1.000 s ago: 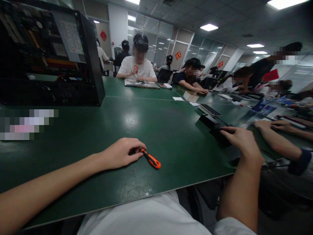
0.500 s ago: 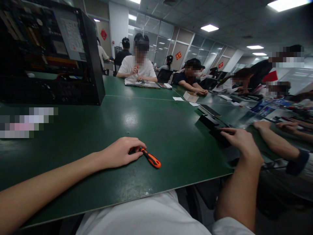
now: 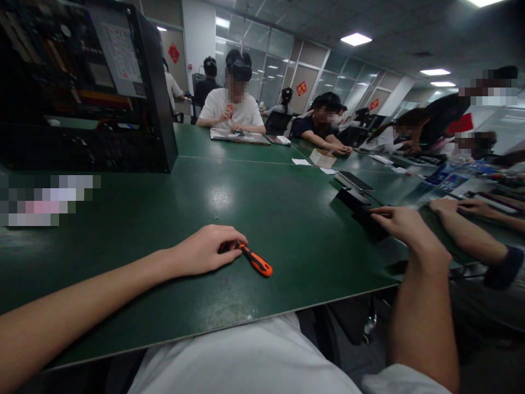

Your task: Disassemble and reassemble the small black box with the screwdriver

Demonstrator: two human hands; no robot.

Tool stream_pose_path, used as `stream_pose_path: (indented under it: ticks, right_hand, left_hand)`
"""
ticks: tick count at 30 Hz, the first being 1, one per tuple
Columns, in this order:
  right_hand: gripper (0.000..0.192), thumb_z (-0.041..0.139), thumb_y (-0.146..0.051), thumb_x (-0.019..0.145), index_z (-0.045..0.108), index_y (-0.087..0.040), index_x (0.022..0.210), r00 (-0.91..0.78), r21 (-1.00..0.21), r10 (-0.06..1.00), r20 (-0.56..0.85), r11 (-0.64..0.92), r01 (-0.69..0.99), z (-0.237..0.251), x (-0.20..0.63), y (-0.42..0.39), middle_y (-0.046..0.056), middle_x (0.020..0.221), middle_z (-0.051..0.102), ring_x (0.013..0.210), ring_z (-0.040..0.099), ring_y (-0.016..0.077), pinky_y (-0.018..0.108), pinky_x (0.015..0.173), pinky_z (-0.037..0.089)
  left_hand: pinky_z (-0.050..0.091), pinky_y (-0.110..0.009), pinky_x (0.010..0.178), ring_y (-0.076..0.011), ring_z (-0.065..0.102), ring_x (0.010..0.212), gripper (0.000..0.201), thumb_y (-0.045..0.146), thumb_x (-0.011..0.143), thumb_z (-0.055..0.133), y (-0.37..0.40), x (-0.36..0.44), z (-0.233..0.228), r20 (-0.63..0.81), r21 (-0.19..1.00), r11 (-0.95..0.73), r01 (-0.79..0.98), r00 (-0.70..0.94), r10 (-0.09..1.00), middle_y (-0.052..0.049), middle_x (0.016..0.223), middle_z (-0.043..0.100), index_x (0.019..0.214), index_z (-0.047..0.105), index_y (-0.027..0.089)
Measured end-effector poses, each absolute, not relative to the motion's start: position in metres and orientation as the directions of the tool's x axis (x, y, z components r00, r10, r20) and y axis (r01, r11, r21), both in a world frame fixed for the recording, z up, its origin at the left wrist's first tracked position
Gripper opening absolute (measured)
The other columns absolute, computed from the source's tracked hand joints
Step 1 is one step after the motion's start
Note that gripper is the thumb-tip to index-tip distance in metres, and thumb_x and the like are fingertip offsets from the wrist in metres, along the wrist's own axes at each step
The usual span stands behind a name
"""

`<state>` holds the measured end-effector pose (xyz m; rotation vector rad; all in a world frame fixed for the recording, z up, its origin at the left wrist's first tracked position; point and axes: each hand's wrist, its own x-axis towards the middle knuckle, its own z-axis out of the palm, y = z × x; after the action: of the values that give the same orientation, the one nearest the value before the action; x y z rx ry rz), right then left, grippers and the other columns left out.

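My left hand [image 3: 204, 249] rests on the green table [image 3: 254, 208], its fingers curled around the near end of an orange and black screwdriver [image 3: 256, 260] that lies flat on the surface. My right hand [image 3: 404, 224] reaches out to the right and its fingers touch a black box-shaped device [image 3: 367, 216] at the table's right edge. Whether it grips the device is unclear.
An open black computer case [image 3: 86, 87] stands at the back left. A second black device [image 3: 353, 181] lies behind the first. A co-worker's arms [image 3: 471, 230] rest on the neighbouring table at right. Several seated people work at the far tables.
The view shifted slightly. My right hand slid a little further right along the black device. My left hand and the screwdriver stayed put.
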<state>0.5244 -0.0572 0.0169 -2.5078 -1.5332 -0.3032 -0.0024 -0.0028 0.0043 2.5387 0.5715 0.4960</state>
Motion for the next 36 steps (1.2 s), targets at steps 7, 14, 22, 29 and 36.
stream_pose_path:
  ticks: [7, 14, 22, 29, 36]
  right_hand:
    - [0.042, 0.049, -0.041, 0.096, 0.070, -0.016, 0.123, 0.434, 0.006, 0.866, 0.248, -0.450, 0.893, 0.013, 0.511, -0.059, 0.018, 0.109, 0.076, 0.098, 0.070, 0.0322, 0.037, 0.082, 0.047]
    - [0.050, 0.042, -0.041, 0.100, 0.063, -0.021, 0.140, 0.415, 0.056, 0.891, 0.183, -0.431, 0.900, 0.016, 0.509, -0.058, 0.019, 0.128, 0.070, 0.109, 0.067, 0.0353, 0.039, 0.081, 0.047]
    - [0.046, 0.046, -0.029, 0.096, 0.069, -0.013, 0.133, 0.369, 0.002, 0.927, 0.069, -0.370, 0.929, 0.025, 0.519, -0.048, 0.017, 0.103, 0.076, 0.088, 0.070, 0.0284, 0.034, 0.076, 0.049]
    - [0.044, 0.044, -0.028, 0.093, 0.066, -0.011, 0.126, 0.332, -0.076, 0.932, 0.146, -0.324, 0.943, 0.013, 0.523, -0.044, 0.020, 0.121, 0.071, 0.106, 0.069, 0.0301, 0.037, 0.091, 0.053]
    - [0.048, 0.040, -0.028, 0.093, 0.060, -0.009, 0.132, 0.321, -0.070, 0.917, 0.238, -0.313, 0.947, 0.007, 0.521, -0.050, 0.022, 0.133, 0.065, 0.124, 0.062, 0.0301, 0.038, 0.105, 0.048]
  left_hand:
    - [0.044, -0.025, 0.068, -0.0151, 0.063, 0.074, 0.022, 0.024, 0.095, 0.061, -0.003, -0.003, 0.006, 0.238, 0.536, -0.791, 0.294, 0.847, 0.476, -0.003, 0.089, 0.070, 0.113, 0.073, 0.018]
    - [0.044, -0.025, 0.068, -0.0153, 0.063, 0.075, 0.023, 0.024, 0.096, 0.060, -0.003, -0.002, 0.006, 0.230, 0.538, -0.788, 0.299, 0.848, 0.478, -0.004, 0.091, 0.070, 0.114, 0.073, 0.018]
    - [0.045, -0.026, 0.069, -0.0152, 0.063, 0.074, 0.023, 0.026, 0.097, 0.060, -0.002, -0.003, 0.004, 0.240, 0.532, -0.795, 0.290, 0.849, 0.471, -0.004, 0.091, 0.071, 0.115, 0.072, 0.019]
    - [0.047, -0.027, 0.074, -0.0178, 0.067, 0.081, 0.024, 0.025, 0.097, 0.058, -0.003, -0.004, 0.004, 0.225, 0.500, -0.808, 0.312, 0.854, 0.469, -0.005, 0.097, 0.073, 0.116, 0.072, 0.018]
    - [0.050, -0.031, 0.087, -0.0224, 0.070, 0.098, 0.036, 0.025, 0.098, 0.058, -0.003, -0.004, -0.002, 0.265, 0.437, -0.849, 0.297, 0.860, 0.437, -0.008, 0.114, 0.076, 0.134, 0.065, 0.022]
